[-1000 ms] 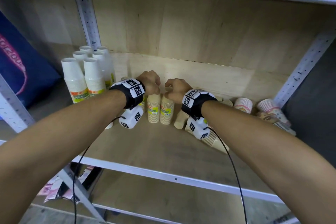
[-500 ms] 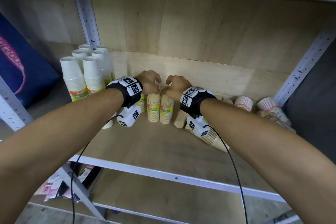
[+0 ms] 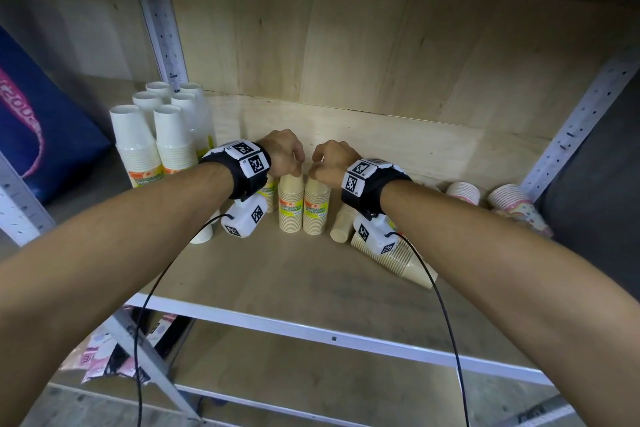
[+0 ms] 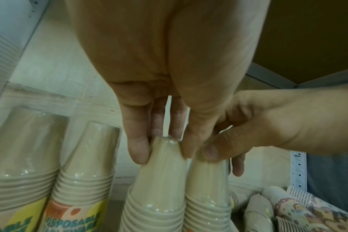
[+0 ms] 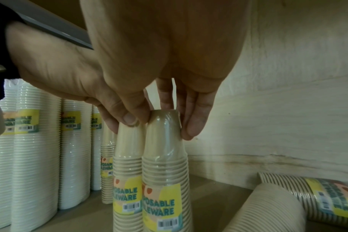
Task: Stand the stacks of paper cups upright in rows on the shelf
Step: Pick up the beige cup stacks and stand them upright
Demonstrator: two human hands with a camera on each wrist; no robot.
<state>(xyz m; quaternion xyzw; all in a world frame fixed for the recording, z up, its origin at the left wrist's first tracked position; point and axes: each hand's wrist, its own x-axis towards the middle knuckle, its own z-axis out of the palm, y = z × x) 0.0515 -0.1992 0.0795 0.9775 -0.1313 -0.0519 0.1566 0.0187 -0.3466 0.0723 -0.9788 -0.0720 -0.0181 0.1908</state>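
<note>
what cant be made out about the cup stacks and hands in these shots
- Head view: the fingertips of the left hand and right hand curl out of sight; their hold shows only in the wrist views.
- Head view: the right wrist camera covers part of the lying beige stack.
- Left wrist view: the patterned cups are cut off by the edge.
- Right wrist view: barcode digits on the right beige stack are too small.

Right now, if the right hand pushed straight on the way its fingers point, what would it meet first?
The right hand points down, already pinching the top of the right beige stack. Going on, it would only press that stack onto the shelf board.
</note>
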